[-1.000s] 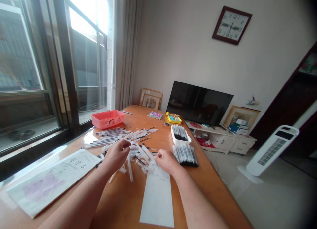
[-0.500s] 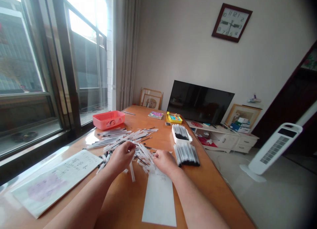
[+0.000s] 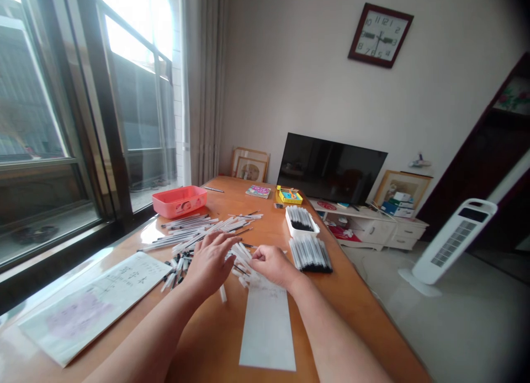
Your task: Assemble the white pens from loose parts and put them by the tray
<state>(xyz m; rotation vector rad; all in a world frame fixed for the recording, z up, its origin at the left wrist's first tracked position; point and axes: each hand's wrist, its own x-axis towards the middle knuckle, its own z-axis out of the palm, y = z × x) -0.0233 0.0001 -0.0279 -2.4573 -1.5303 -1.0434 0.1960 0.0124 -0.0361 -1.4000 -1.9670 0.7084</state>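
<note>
My left hand is over the pile of loose pen parts, its fingers stretched forward and apart from the thumb. Beneath and beyond it lie white pen barrels and thin dark refills. Black and white pen caps are heaped at its left. My right hand is closed, thumb and fingers together, above the top of a white paper sheet. Whatever it holds, if anything, is hidden. Just right of it lies a row of pens with black ends.
A white tray of pens stands behind the row. A pink plastic box sits by the window. A notebook lies at the left. Farther back are a yellow box and a colourful booklet.
My left hand has opened from a closed grip, its fingers now stretched over the pile. My right hand stays closed in nearly the same place. The view has shifted slightly.
</note>
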